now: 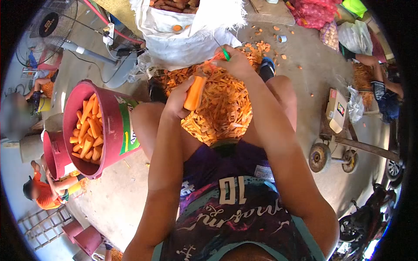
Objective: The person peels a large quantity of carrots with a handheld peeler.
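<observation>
My left hand [178, 98] is closed around an orange carrot [195, 93], its lower part peeled smooth. In my right hand [237, 63] is a small green-handled peeler [226, 54], with a thin metal end poking up; fingers hide most of it. Both hands are above a large heap of carrot peelings [217, 115] between my knees. Just beyond the hands stands a white sack [174, 43] with unpeeled carrots [176, 5] at its top. To my left, a pink tub [109, 126] holds many peeled carrots [89, 135].
A standing fan [50, 24] and a power strip [109, 35] are at upper left. On the right is a wheeled cart [344, 141] carrying a cardboard box [336, 111]. Red net sacks [311, 13] lie at the upper right. Other people sit at both sides, one in an orange shirt [45, 195].
</observation>
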A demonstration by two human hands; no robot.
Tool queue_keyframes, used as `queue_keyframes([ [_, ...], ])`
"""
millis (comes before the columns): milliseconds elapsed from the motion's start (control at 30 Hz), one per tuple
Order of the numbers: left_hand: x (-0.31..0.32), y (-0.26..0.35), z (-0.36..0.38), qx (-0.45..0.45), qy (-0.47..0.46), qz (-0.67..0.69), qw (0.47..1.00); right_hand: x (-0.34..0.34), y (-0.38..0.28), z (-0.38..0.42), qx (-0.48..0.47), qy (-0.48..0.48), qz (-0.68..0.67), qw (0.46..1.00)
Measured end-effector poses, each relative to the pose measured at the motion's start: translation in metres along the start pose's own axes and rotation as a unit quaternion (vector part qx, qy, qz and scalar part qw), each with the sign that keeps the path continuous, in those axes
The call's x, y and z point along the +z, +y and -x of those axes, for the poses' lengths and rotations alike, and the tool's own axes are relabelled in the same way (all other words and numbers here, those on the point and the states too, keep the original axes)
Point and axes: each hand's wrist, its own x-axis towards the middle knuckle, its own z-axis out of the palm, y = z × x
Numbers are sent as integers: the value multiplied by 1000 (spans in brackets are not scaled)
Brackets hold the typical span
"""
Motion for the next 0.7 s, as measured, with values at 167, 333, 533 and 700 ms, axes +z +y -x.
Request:
queue_keyframes([
  [167, -12, 1, -7, 37, 91, 40, 994, 12, -15, 9, 2, -11, 13, 1000],
  [333, -4, 4, -15, 33, 83, 82, 993, 38, -33, 35, -207, -59, 55, 975],
  [533, 3, 2, -8, 2, 32, 41, 999, 26, -23, 29, -177, -80, 24, 981],
  [700, -9, 0, -5, -26, 37, -30, 998, 8, 3, 6, -66, -46, -38, 996],
])
